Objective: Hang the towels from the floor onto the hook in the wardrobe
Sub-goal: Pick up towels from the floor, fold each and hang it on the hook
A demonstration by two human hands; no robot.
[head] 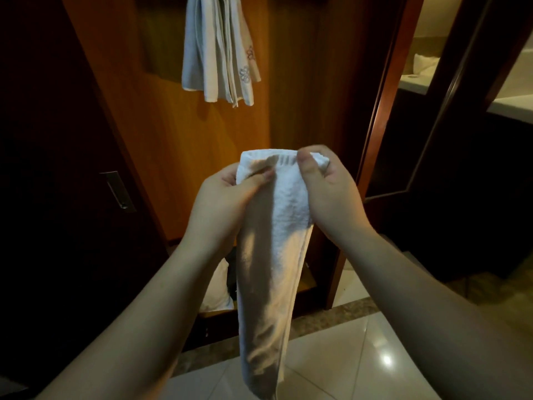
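At the bottom of the frame lies the glossy tiled floor (360,356), and over it two bare forearms reach up toward the middle. There the left hand (222,203) and the right hand (326,192) each pinch the top edge of a white towel (277,241), thumb in front and fingers curled behind, so both grips are clenched on cloth. The towel hangs in a long narrow fold from the hands down to the lower centre, clear of the floor. Behind it, low in the wardrobe (178,140), a pale bundle (219,287) lies partly hidden; what it is cannot be told. In the upper centre, hung towels (219,53) drape against the wooden back panel; the hook itself is out of view above the frame. The step in hand looks like gathering the towel's top edge for hanging. Next, the hands would need to lift that edge up to the hook beside the others.
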